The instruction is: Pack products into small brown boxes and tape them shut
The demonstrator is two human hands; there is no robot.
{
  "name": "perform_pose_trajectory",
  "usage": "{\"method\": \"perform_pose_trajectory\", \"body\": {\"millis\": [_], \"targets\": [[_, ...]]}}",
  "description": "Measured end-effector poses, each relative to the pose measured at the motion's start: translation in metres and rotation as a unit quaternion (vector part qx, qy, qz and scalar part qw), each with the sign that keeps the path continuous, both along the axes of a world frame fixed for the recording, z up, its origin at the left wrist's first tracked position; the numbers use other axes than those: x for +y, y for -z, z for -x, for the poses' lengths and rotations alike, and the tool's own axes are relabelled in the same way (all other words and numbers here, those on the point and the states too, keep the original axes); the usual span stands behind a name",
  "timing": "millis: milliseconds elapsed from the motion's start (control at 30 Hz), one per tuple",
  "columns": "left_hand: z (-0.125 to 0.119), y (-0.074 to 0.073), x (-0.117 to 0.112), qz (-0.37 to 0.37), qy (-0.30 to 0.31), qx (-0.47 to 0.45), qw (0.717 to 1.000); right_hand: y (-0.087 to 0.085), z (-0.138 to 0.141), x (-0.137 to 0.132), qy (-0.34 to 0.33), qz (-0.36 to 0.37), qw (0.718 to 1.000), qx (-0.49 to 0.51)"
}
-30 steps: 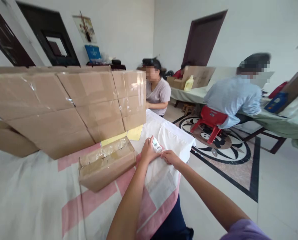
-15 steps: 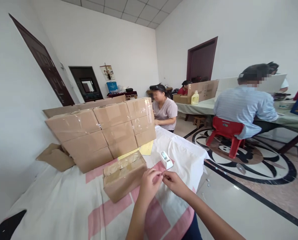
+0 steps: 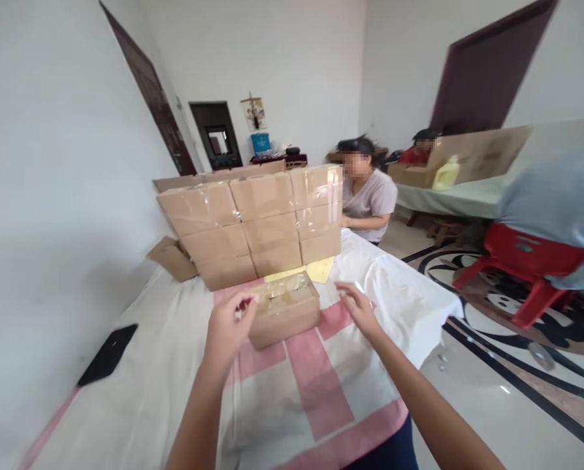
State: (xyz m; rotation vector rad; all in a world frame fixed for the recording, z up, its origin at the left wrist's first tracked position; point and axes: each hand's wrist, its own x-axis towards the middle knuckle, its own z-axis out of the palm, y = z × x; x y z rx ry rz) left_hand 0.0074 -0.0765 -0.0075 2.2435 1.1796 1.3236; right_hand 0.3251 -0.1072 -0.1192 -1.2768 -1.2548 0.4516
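Observation:
A small cardboard box point(image 3: 287, 314) with clear tape over its top sits on the cloth-covered table. My left hand point(image 3: 228, 323) is at the box's left end, thumb and fingers curled together in a pinch. Whatever lies between those fingertips is too small to make out. Off the box's right side, my right hand point(image 3: 361, 312) hovers over the cloth with its fingers stretched and apart, holding nothing. Behind its fingers a bit of a white object point(image 3: 359, 287) shows, mostly hidden.
Taped-together cardboard boxes point(image 3: 272, 228) form a wall across the table. A yellow sheet point(image 3: 320, 269) lies at its foot, an open carton point(image 3: 172, 259) to its left. A black flat object point(image 3: 108, 352) rests at the left edge. A person point(image 3: 370, 196) sits beyond the table; others sit at right.
My hands, together before, have parted: the left is now at the box's left end, the right near the white object. The view has swung left.

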Motion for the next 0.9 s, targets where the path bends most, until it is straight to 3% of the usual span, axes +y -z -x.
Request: {"method": "perform_pose_trajectory", "body": {"millis": [67,167,300,367,467,533,767,900], "targets": [[0.011,-0.019,0.022,0.051,-0.007,0.037,0.998,-0.016,0.009,0.032,-0.071,-0.026,0.996,0.043],[0.016,-0.034,0.053,0.143,0.008,0.107,0.984,-0.029,0.031,0.081,-0.157,0.032,0.982,0.1],[0.015,-0.034,0.081,0.256,0.082,0.226,0.936,-0.016,0.048,0.122,-0.211,0.087,0.965,0.129],[0.016,-0.03,0.089,0.283,0.09,0.27,0.916,-0.003,0.051,0.129,-0.219,0.079,0.962,0.146],[0.019,-0.027,0.094,0.273,0.056,0.296,0.914,0.013,0.05,0.131,-0.207,0.043,0.963,0.166],[0.022,-0.027,0.095,0.275,0.066,0.294,0.913,0.018,0.05,0.131,-0.2,0.02,0.966,0.165],[0.028,-0.024,0.104,0.325,0.085,0.269,0.903,0.022,0.051,0.135,-0.211,0.016,0.966,0.148],[0.026,-0.019,0.111,0.324,0.057,0.303,0.894,0.021,0.051,0.134,-0.205,0.013,0.968,0.142]]}}
